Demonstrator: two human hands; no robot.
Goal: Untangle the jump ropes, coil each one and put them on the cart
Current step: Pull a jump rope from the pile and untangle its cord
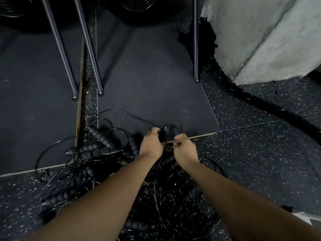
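Observation:
A tangled heap of black jump ropes lies on the speckled floor in front of me, thin cords looping everywhere. Several ribbed black handles stick out of it, one at the left. My left hand grips a black rope handle held upright above the heap. My right hand is just to the right of it, fingers pinched on a thin cord that runs from that handle. A cord loop arcs away to the left over a dark mat. No cart is identifiable in view.
Two dark floor mats meet at a seam ahead. Three thin metal legs stand on them, with black round shapes behind. A thick black battle rope runs along the right beside a white concrete wall.

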